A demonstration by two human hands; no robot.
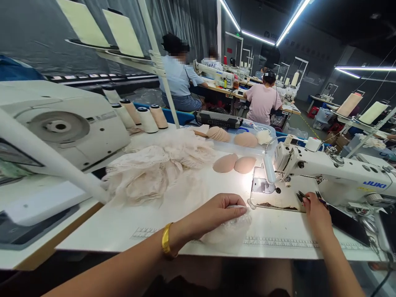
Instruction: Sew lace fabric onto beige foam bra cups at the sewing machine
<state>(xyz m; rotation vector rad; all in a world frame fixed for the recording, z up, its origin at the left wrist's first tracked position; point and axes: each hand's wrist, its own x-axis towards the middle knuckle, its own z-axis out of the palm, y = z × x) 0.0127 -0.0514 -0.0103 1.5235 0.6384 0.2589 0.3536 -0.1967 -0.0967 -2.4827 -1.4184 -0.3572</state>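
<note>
My left hand [227,208], with a gold bracelet at the wrist, pinches a piece of sheer cream lace fabric [230,235] at the table's front edge, left of the needle plate. My right hand [316,212] is closed on dark thread snips [300,196] by the sewing machine bed; their points face left and the fingers partly cover them. Two beige bra cups [225,163] lie side by side behind the needle plate [262,185]. A white sewing machine [340,169] with a lit lamp [269,167] stands at right.
A heap of cream lace [154,169] covers the table's left side, with thread cones [147,119] behind it. More cups [246,139] lie in a clear plastic tray [270,131]. A black phone-like slab [349,225] lies at right. Several people sit at machines beyond.
</note>
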